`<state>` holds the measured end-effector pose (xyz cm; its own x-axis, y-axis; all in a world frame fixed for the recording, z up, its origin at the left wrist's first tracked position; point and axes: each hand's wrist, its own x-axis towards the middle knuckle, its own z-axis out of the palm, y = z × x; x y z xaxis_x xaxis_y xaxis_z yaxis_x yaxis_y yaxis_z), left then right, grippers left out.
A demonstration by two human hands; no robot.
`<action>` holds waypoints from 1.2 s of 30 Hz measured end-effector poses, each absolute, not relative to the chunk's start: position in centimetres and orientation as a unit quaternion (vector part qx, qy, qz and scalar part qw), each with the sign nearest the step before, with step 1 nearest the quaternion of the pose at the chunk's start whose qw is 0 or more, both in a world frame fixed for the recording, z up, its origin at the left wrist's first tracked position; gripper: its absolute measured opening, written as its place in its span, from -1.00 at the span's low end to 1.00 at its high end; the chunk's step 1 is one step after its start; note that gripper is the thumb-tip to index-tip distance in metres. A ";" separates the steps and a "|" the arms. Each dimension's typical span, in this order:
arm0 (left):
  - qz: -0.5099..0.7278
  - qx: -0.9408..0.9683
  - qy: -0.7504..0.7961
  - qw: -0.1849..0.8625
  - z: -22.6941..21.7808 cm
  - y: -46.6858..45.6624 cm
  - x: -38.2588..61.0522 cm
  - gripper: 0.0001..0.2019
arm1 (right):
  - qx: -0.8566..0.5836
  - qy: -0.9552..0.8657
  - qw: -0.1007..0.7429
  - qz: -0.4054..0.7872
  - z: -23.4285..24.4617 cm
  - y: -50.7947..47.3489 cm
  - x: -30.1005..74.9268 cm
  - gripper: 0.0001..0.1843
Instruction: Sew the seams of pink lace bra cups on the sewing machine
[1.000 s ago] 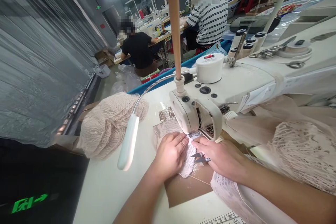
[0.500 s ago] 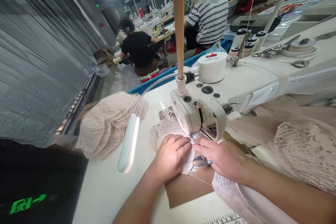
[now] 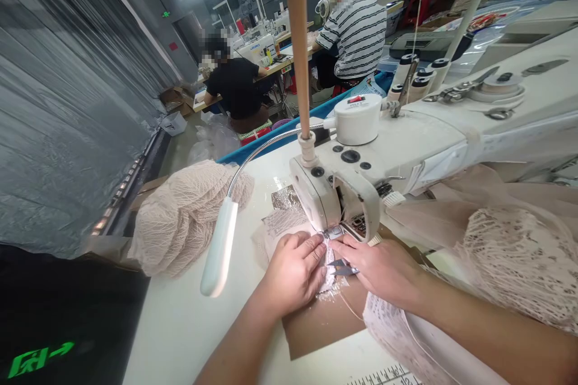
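Observation:
A narrow piece of pale pink lace (image 3: 329, 278) runs under the presser foot (image 3: 334, 231) of a white sewing machine (image 3: 318, 189). My left hand (image 3: 295, 271) lies on the lace just before the foot, fingers together and bent, gripping its left side. On the other side, my right hand (image 3: 383, 267) has its fingertips at the lace edge by the foot. Small thread snips (image 3: 344, 268) are tucked in that hand, blades pointing left over the lace. The needle tip is hidden from me. A brown plate (image 3: 323, 328) lies below the hands.
Stacked lace pieces (image 3: 176, 216) lie left of a gooseneck lamp (image 3: 220, 249). More lace (image 3: 519, 258) is heaped to the right, and a lace strip (image 3: 388, 328) hangs near the printed ruler (image 3: 383, 375). Two people sit at machines behind.
The lace has moved a little farther under the foot, so less shows below my hands. My left hand has come slightly forward over it. The view has shifted slightly.

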<state>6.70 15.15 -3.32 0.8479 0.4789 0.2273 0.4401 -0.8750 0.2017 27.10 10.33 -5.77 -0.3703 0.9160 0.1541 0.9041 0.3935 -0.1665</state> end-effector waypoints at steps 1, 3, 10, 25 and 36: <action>0.137 0.958 0.243 0.071 -3.3 15.2 6.7 -0.64 | -0.552 -0.826 0.116 0.026 -5.8 10.3 27.1 -0.36; 0.143 0.956 0.246 0.070 -3.3 15.2 6.6 -0.65 | -0.552 -0.823 0.134 0.031 -5.6 10.2 27.3 -0.40; 0.166 0.958 0.223 0.067 -3.1 15.1 6.6 -0.68 | -0.489 -0.856 0.136 0.097 -4.3 9.8 27.6 -0.46; 0.145 0.956 0.242 0.074 -3.3 14.8 6.8 -0.64 | -0.530 -0.836 0.120 0.082 -4.6 10.1 27.4 -0.47; 0.221 0.901 0.352 0.128 -4.3 15.6 5.3 -0.63 | -0.560 -0.794 0.183 0.149 -0.5 10.3 29.1 -0.70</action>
<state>5.35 15.55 -4.26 0.6546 0.6907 0.3074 0.5776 -0.7193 0.3861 29.14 10.34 -0.55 -0.3053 0.9441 0.1244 0.8351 0.3282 -0.4415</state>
